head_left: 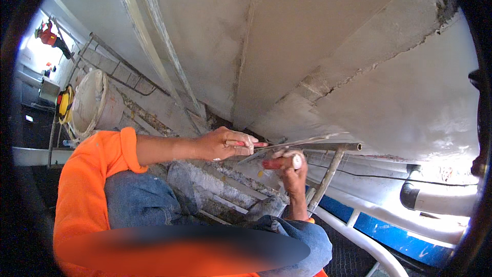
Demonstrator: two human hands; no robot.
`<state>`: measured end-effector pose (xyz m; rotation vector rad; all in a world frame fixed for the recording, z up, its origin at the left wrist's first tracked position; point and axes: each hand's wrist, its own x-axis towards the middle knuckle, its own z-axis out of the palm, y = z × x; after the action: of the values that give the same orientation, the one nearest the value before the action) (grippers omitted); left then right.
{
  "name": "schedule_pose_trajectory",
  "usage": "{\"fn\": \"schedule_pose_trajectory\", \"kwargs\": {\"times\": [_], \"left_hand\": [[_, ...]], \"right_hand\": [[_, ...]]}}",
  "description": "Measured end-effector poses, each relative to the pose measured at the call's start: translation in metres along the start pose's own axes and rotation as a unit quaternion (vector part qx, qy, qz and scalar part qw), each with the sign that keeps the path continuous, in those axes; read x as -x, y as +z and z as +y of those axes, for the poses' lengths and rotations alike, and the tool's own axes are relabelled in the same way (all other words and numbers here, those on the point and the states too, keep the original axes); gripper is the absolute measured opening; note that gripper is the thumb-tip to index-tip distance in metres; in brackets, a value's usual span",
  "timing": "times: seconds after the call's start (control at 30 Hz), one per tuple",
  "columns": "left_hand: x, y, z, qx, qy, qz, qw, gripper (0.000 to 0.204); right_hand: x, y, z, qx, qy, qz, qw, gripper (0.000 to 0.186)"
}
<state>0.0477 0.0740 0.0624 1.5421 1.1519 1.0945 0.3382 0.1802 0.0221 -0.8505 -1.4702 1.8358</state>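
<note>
My left hand (225, 142) is closed around a slim red-handled tool (262, 144), its thin end reaching right. Its exact kind is hard to make out. Just right of it, my right hand (293, 177) grips the thick red handle of a trowel (274, 164); a pale round end of the handle shows near the thumb. Above that hand, a thin, smeared blade (320, 137) lies nearly edge-on. Both tools come close together in front of the pale plastered wall (287, 97); whether they touch, I cannot tell.
A dirty white bucket (95, 105) stands at left beside a yellow round thing (65, 103). Scaffold planks (225, 179) lie below me, with a metal rail (328, 174) at right. Pipes (441, 200) run farther right. A person in orange (48, 36) is far off at upper left.
</note>
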Motion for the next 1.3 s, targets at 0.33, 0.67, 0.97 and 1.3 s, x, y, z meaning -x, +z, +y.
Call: {"fn": "schedule_pose_trajectory", "kwargs": {"times": [0.33,0.67,0.97,1.3], "left_hand": [[0.061,-0.042,-0.033,-0.099,-0.223,-0.126,0.961,0.028],[0.055,-0.059,-0.02,-0.118,-0.21,-0.083,0.967,0.028],[0.071,-0.064,-0.025,-0.058,-0.205,-0.054,0.976,0.029],[0.105,-0.069,-0.026,-0.061,-0.242,-0.009,0.968,0.023]], "right_hand": [[-0.014,-0.035,-0.023,0.179,-0.057,0.118,0.975,0.03],[-0.028,-0.013,-0.018,0.172,0.068,0.227,0.956,0.033],[-0.035,-0.028,0.035,0.373,0.001,0.089,0.923,0.03],[-0.093,-0.057,0.106,0.511,0.065,0.027,0.857,0.044]]}}
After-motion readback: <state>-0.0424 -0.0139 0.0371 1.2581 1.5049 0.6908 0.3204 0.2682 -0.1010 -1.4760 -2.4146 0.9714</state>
